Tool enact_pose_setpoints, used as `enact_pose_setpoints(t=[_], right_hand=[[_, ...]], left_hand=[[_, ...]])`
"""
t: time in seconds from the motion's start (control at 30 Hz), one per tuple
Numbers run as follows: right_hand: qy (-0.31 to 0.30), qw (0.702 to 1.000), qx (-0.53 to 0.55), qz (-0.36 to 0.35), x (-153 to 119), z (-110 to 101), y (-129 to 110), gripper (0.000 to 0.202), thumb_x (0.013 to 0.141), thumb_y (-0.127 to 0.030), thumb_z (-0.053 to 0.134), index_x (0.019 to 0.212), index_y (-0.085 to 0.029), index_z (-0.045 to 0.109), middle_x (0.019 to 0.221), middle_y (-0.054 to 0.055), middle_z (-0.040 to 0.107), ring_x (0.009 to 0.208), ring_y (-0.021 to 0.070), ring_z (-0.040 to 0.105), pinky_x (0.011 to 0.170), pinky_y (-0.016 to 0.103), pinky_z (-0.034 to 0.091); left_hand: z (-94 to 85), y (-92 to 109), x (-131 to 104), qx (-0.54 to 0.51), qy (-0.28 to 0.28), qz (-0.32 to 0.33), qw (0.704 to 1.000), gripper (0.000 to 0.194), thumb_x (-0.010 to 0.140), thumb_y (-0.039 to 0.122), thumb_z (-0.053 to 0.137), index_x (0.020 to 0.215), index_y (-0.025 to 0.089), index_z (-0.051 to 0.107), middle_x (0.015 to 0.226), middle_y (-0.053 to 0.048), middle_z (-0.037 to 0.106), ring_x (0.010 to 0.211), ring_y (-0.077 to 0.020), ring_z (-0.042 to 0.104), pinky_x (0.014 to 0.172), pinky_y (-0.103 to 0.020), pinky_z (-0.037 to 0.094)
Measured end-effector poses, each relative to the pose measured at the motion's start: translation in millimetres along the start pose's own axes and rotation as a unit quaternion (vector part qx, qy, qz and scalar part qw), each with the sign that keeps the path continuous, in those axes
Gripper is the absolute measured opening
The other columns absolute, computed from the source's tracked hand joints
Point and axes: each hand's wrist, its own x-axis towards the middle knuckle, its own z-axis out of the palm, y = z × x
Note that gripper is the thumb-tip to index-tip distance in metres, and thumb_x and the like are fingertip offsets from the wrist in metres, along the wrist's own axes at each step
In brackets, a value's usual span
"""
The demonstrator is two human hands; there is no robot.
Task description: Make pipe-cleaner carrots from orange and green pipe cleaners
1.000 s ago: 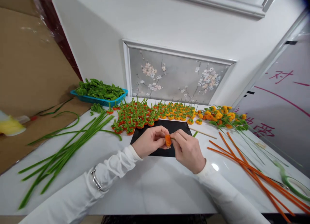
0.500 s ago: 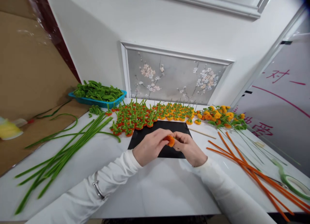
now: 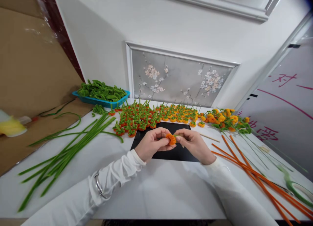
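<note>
Between my hands, above a black mat (image 3: 161, 155), is an orange pipe-cleaner flower (image 3: 171, 139) with a ruffled round head. My left hand (image 3: 154, 143) pinches the flower head between thumb and fingers. On its other side, my right hand (image 3: 194, 143) is closed on the short green stem (image 3: 176, 135) at the back of the flower. Just beyond the mat stand several orange flowers with green stems (image 3: 137, 117). Beside them are several yellow-orange flowers (image 3: 179, 115) with thin wires pointing up.
Green pipe cleaners (image 3: 66, 154) lie at left, below a blue tray (image 3: 105, 103) heaped with green pieces. At right are orange pipe cleaners (image 3: 254, 172), green tape (image 3: 299, 191), a thin wooden stick (image 3: 210, 138) and a bunch of yellow flowers (image 3: 227, 118).
My hands have drawn slightly apart, and the flower head has turned to show more of its ruffles. My right hand has shifted a little to the right. The whole view has shifted slightly.
</note>
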Motion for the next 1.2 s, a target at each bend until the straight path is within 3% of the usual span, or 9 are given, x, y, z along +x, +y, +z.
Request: enact_pose_setpoints(t=[0.13, 0.2, 0.27, 0.33, 0.4, 0.53, 0.73, 0.93, 1.2], right_hand=[[0.063, 0.983, -0.148, -0.088, 4.1, -19.1, 3.4, 0.016, 0.081, -0.032, 0.056, 0.085, -0.021, 0.067, 0.086, 0.005, 0.066, 0.083, 0.0201, 0.059, 0.078, 0.034, 0.046], [0.099, 0.976, -0.160, -0.106, 2.3, -20.6, 1.8, 0.016, 0.079, -0.032, 0.058, 0.089, -0.022, 0.067, 0.094, 0.006, 0.066, 0.089, 0.0215, 0.059, 0.083, 0.037, 0.045], [0.104, 0.987, -0.098, -0.077, -1.4, -14.9, -2.6, 0.023, 0.079, -0.034, 0.058, 0.097, -0.022, 0.064, 0.093, 0.006, 0.064, 0.078, 0.0186, 0.060, 0.071, 0.033, 0.050], [0.065, 0.998, 0.000, -0.021, -5.0, -4.4, -7.6, 0.031, 0.079, -0.037, 0.058, 0.104, -0.020, 0.060, 0.084, 0.005, 0.063, 0.063, 0.0148, 0.059, 0.054, 0.027, 0.050], [0.040, 0.997, 0.061, 0.020, -6.8, 7.0, -10.8, 0.033, 0.076, -0.038, 0.061, 0.103, -0.019, 0.058, 0.079, 0.003, 0.061, 0.059, 0.0137, 0.057, 0.047, 0.025, 0.049], [0.045, 0.993, 0.101, 0.047, -5.7, 21.6, -10.6, 0.026, 0.074, -0.033, 0.063, 0.095, -0.017, 0.059, 0.076, 0.003, 0.061, 0.062, 0.0140, 0.058, 0.051, 0.025, 0.050], [0.102, 0.989, 0.101, 0.013, -5.6, 26.5, -10.1, 0.020, 0.075, -0.029, 0.062, 0.092, -0.018, 0.056, 0.082, 0.003, 0.061, 0.069, 0.0137, 0.058, 0.057, 0.024, 0.050], [0.104, 0.988, 0.112, 0.024, -6.2, 26.9, -15.9, 0.019, 0.074, -0.031, 0.064, 0.086, -0.017, 0.060, 0.079, 0.003, 0.062, 0.066, 0.0131, 0.056, 0.059, 0.025, 0.048], [0.056, 0.955, 0.242, 0.159, -3.7, 19.4, -19.1, 0.028, 0.062, -0.036, 0.073, 0.077, -0.014, 0.067, 0.070, 0.002, 0.064, 0.057, 0.0097, 0.053, 0.056, 0.023, 0.045]], left_hand=[[-4.0, -1.4, 3.7, 0.005, 0.021, 0.010, 1.000, 0.021, 0.067, 0.019, 0.068, 0.085, 0.015, 0.058, 0.076, 0.000, 0.062, 0.071, -0.0139, 0.066, 0.071, -0.029, 0.055], [-4.4, -2.9, 5.8, 0.042, 0.048, 0.034, 0.997, 0.021, 0.068, 0.017, 0.066, 0.086, 0.015, 0.055, 0.075, 0.001, 0.061, 0.067, -0.0127, 0.065, 0.069, -0.030, 0.056], [-3.6, -4.4, 7.0, 0.089, 0.064, 0.063, 0.992, 0.024, 0.068, 0.016, 0.064, 0.088, 0.017, 0.051, 0.074, 0.002, 0.059, 0.064, -0.0132, 0.065, 0.065, -0.031, 0.056], [-2.0, -5.4, 7.2, 0.134, 0.061, 0.091, 0.985, 0.022, 0.070, 0.016, 0.062, 0.088, 0.017, 0.049, 0.074, 0.002, 0.059, 0.063, -0.0138, 0.065, 0.063, -0.030, 0.056], [-0.7, -6.0, 6.7, 0.168, 0.051, 0.115, 0.978, 0.015, 0.073, 0.017, 0.059, 0.086, 0.017, 0.050, 0.074, 0.001, 0.059, 0.063, -0.0135, 0.065, 0.063, -0.029, 0.056], [-1.4, -8.2, 5.9, 0.211, 0.043, 0.152, 0.965, 0.011, 0.077, 0.018, 0.054, 0.087, 0.016, 0.055, 0.078, -0.001, 0.059, 0.067, -0.0137, 0.064, 0.066, -0.029, 0.056], [-3.2, -12.0, 7.0, 0.203, 0.043, 0.173, 0.963, 0.020, 0.078, 0.019, 0.053, 0.097, 0.015, 0.057, 0.091, -0.005, 0.061, 0.081, -0.0164, 0.064, 0.076, -0.032, 0.056], [-1.9, -9.9, 6.9, 0.152, 0.041, 0.147, 0.977, 0.015, 0.075, 0.018, 0.058, 0.089, 0.014, 0.060, 0.084, -0.002, 0.062, 0.077, -0.0149, 0.065, 0.074, -0.030, 0.057], [-8.1, -7.5, 8.1, 0.144, -0.013, 0.095, 0.985, 0.016, 0.074, 0.021, 0.061, 0.087, 0.013, 0.065, 0.081, -0.003, 0.066, 0.076, -0.0157, 0.066, 0.075, -0.030, 0.056]])
